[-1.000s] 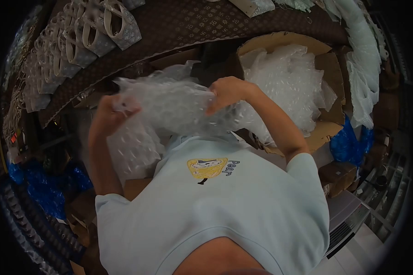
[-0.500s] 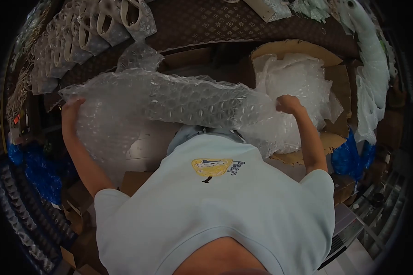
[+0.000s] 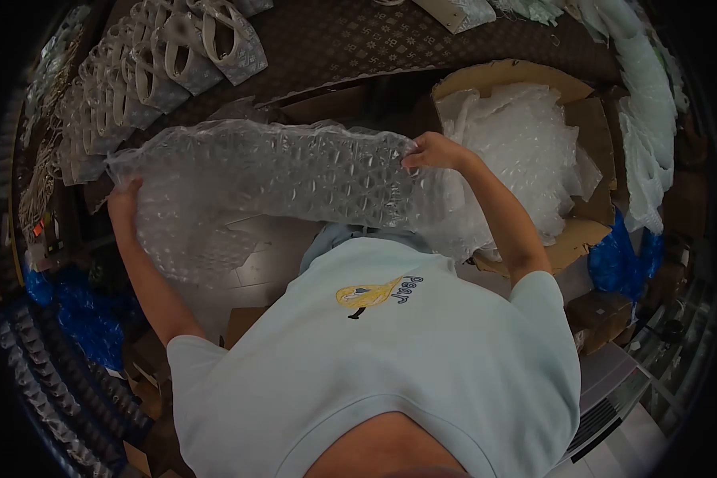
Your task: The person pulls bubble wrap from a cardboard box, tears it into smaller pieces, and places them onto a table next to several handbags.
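A clear bubble wrap sheet (image 3: 271, 171) is stretched out wide in front of my chest. My left hand (image 3: 124, 201) grips its left edge, partly veiled by the plastic. My right hand (image 3: 432, 150) pinches its upper right corner. The sheet hangs down below my hands and trails on the right into a cardboard box (image 3: 570, 239) stuffed with more bubble wrap (image 3: 518, 151).
A dark patterned table (image 3: 350, 40) runs across the top, with a row of grey bags with beige handles (image 3: 159, 56) along its left part. White foam wrap (image 3: 641, 119) lies at the right. Blue plastic (image 3: 76, 315) and cardboard boxes (image 3: 601, 315) crowd the floor.
One second ago my hands were close together on bunched wrap. They spread apart and pulled the sheet flat; my right hand has since moved back left and up along the sheet's edge.
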`<action>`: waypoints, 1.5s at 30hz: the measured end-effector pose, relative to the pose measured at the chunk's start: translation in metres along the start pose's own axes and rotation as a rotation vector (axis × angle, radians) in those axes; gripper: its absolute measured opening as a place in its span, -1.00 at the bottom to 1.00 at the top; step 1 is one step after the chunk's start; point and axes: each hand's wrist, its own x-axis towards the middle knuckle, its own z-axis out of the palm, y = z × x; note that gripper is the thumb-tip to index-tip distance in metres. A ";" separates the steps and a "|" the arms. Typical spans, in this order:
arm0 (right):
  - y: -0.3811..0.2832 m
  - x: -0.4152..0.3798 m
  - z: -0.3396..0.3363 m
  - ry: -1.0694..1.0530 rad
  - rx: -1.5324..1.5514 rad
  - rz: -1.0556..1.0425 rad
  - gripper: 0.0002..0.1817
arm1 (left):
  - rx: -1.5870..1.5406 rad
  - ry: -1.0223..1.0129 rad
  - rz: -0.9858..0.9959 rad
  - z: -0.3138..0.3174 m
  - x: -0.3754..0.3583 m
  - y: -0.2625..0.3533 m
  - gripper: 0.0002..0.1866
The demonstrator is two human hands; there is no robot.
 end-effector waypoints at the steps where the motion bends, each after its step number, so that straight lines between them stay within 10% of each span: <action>1: 0.006 -0.005 0.001 0.168 -0.034 -0.002 -0.65 | 0.158 0.078 0.008 0.003 0.001 -0.003 -0.35; 4: -0.003 -0.023 -0.015 0.528 -0.177 0.125 -0.75 | 0.294 0.253 0.245 0.003 -0.077 0.084 -0.21; 6: -0.011 -0.032 -0.013 0.687 -0.302 0.250 -0.79 | 0.232 -0.211 0.507 0.010 -0.156 0.183 -0.09; 9: -0.042 -0.033 0.021 0.674 -0.333 -0.218 -0.82 | 0.237 -0.744 0.862 0.066 -0.220 0.259 -0.05; 14: -0.070 -0.070 0.039 0.492 -0.301 -0.554 -0.91 | 0.088 -1.045 1.121 0.165 -0.208 0.281 -0.58; 21: -0.050 -0.080 0.066 0.513 -0.247 -0.219 -0.91 | 0.112 -0.725 1.004 0.207 -0.218 0.270 -0.81; 23: -0.055 -0.087 0.091 0.088 0.290 -0.493 -0.91 | 0.157 -0.496 0.784 0.236 -0.197 0.246 -0.81; 26: -0.066 -0.144 0.052 0.061 0.172 -0.559 -0.91 | -0.125 -0.433 0.398 0.243 -0.091 0.159 -0.62; 28: 0.005 -0.169 0.003 0.772 0.620 -0.171 -0.73 | -0.692 -0.360 0.500 0.203 -0.049 0.089 -0.46; 30: 0.035 -0.180 -0.040 1.477 0.519 0.025 -0.69 | -0.416 -0.287 0.209 0.110 -0.061 0.111 -0.44; 32: 0.009 -0.167 -0.057 1.581 0.103 -0.104 -0.72 | -0.412 -0.314 0.325 0.071 -0.067 0.127 -0.48; 36: -0.079 -0.044 -0.014 1.129 -0.163 -0.456 -0.81 | -0.426 -0.462 0.890 0.092 -0.138 0.200 -0.70; 39: -0.110 0.013 0.053 0.635 -0.144 -0.647 -0.81 | -0.582 -0.779 0.920 0.091 -0.181 0.234 -0.68; 41: -0.110 0.009 0.064 0.529 -0.179 -0.720 -0.83 | -0.604 -0.962 0.460 0.097 -0.179 0.225 -0.73; 43: -0.098 -0.004 0.051 0.625 -0.168 -0.322 -0.82 | -0.720 -0.971 0.337 0.100 -0.157 0.194 -0.76; 45: -0.115 -0.013 0.050 0.669 -0.112 -0.433 -0.80 | -0.809 -1.005 0.207 0.117 -0.154 0.182 -0.76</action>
